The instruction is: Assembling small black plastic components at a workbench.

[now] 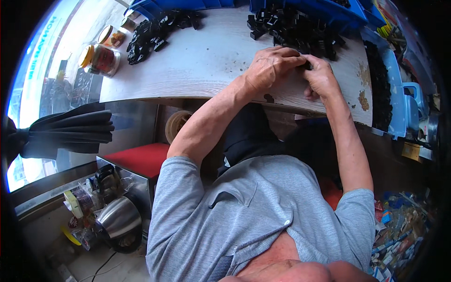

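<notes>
My left hand [275, 66] and my right hand [322, 77] meet over the right half of the white worktable [197, 70]. Their fingertips press together around a small black piece [304, 66], mostly hidden by the fingers. Both hands are closed, the right one in a pinch with its lower fingers curled in. Just beyond them lies a heap of small black plastic parts [300, 30]. A second heap of similar black parts [145, 40] is spread at the far left of the table.
Jars with yellow lids [104, 61] stand at the table's left edge. Blue bins [324, 16] line the back. A light blue crate [397, 89] holding black parts sits at the right edge. Lower left are a steel kettle [120, 218] and a red surface [136, 160].
</notes>
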{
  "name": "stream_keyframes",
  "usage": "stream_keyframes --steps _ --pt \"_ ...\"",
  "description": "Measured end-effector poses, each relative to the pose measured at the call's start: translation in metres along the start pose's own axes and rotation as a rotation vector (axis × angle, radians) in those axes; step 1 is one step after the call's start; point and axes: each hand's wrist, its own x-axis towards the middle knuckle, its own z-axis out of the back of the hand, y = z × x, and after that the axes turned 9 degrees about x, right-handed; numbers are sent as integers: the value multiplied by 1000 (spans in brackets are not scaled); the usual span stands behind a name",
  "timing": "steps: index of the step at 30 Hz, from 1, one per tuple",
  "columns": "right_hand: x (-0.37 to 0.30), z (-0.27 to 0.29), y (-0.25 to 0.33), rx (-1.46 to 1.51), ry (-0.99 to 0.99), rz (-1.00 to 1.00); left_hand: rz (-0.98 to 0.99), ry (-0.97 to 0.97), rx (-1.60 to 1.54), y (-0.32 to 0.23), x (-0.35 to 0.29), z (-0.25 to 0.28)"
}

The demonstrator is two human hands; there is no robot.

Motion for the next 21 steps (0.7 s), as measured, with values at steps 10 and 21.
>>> stream_keyframes --steps 10,21 --pt "0 1 -4 7 -8 23 -21 117 135 -4 -2 0" --pt "1 -5 -6 -16 -20 35 66 166 267 -18 -20 3"
